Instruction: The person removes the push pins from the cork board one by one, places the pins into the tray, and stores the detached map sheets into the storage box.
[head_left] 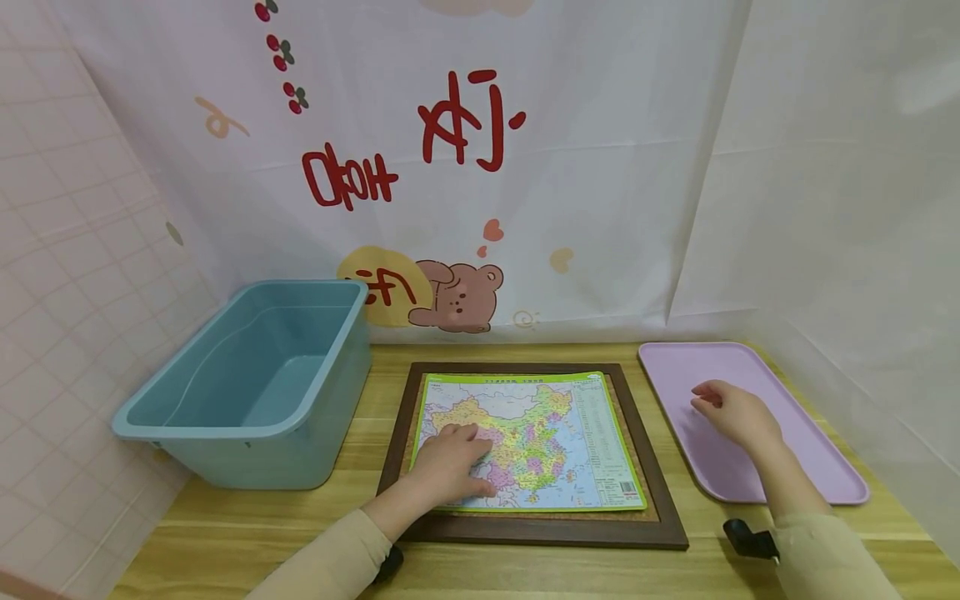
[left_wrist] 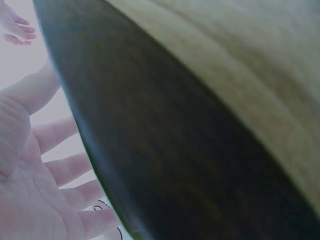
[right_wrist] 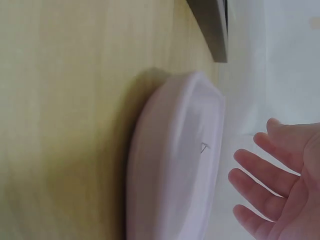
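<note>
Left hand (head_left: 450,467), fingers flat and relaxed, presses the colourful rectangular map sheet (head_left: 536,442) lying long axis left-right in its dark wooden frame (head_left: 660,500). Right hand (head_left: 735,412), loosely spread and holding nothing, hovers over the lilac plastic tray (head_left: 825,467) to the right.

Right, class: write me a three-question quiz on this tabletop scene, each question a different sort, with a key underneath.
1. True or false: the left hand rests flat on the map.
2. Multiple choice: the right hand hovers over which item? A) the blue tub B) the purple tray C) the brown frame
3. Fill the blank: the map lies inside a dark brown ____.

Key
1. True; its fingers are spread on the map's left part.
2. B; the hand is open and holds nothing.
3. Frame, standing between tub and tray.
</note>
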